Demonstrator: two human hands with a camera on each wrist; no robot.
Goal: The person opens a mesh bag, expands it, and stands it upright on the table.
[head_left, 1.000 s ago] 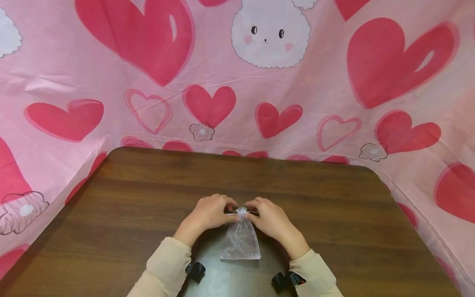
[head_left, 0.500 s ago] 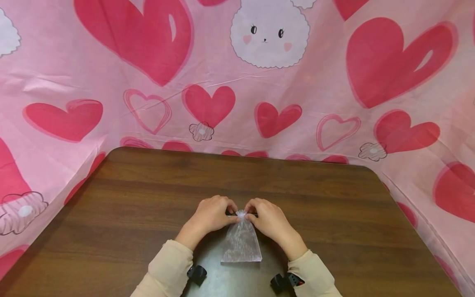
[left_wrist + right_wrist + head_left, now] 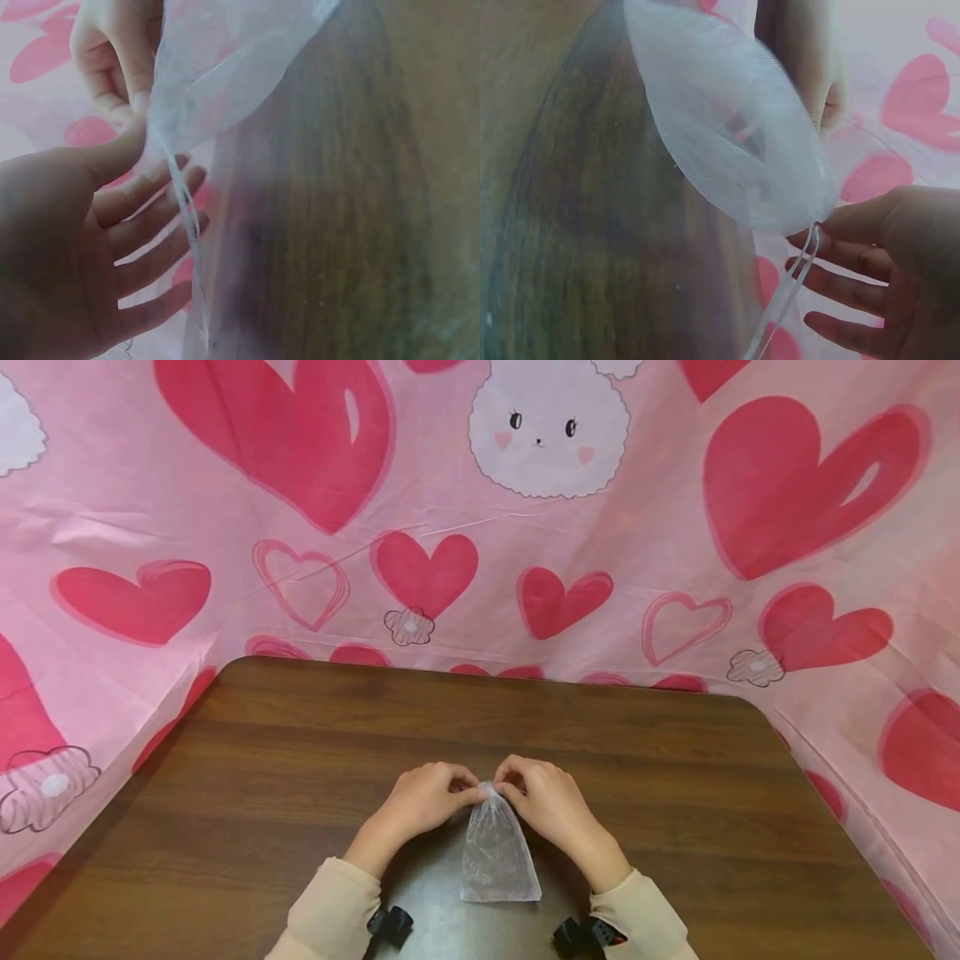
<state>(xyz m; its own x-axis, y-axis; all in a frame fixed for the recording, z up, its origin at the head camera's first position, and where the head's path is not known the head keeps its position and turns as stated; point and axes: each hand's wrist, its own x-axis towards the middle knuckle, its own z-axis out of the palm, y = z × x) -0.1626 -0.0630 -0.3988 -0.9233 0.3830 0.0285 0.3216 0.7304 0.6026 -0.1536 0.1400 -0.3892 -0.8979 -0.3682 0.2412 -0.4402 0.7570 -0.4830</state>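
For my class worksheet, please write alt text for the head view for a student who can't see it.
A person's left hand and right hand hold a sheer white pouch by its gathered top over a brown wooden table. Behind hangs a pink cloth backdrop printed with red hearts.

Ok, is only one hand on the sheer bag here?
No, the head view shows the left hand and right hand both pinching the sheer bag at its top.

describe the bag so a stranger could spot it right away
Find the brown wooden table. Over its near half, the left hand and right hand pinch the bag by its gathered top; below, it flares wide. Only it is see-through, whitish fabric; the sleeves are opaque beige.
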